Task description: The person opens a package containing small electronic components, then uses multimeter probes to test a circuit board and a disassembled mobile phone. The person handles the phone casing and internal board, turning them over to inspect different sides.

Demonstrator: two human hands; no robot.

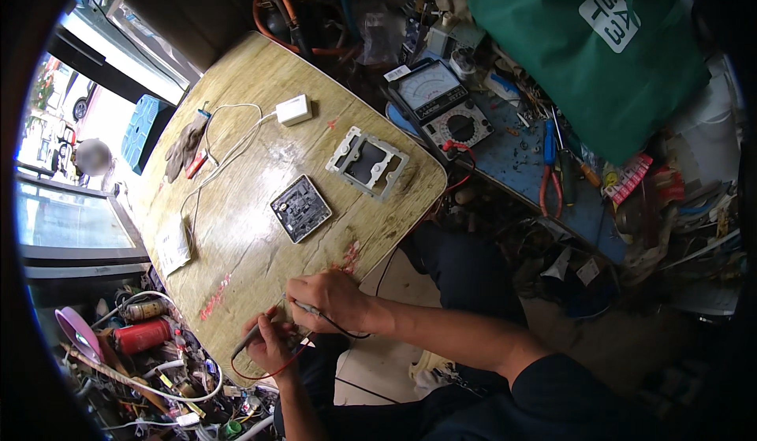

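Observation:
Over the near edge of the wooden table (236,220), my left hand (270,349) is closed on a dark test probe (248,338) with a red lead. Close beside it, my right hand (325,299) grips a grey test probe (306,307) with a black lead. The probe tips come near each other between my fingers; whether they touch anything there I cannot make out. Farther in on the tabletop lies a square dark module (301,208) with a light rim, its inside showing. Right of that is a pale mounting frame (368,163) with openings.
An analog multimeter (443,106) with a red lead plugged in stands on a cluttered blue bench (512,173). Pliers (550,177) and a green bag (591,55) are there too. A white adapter (294,110) with cable, a glove (187,145) and a small packet (173,244) occupy the table.

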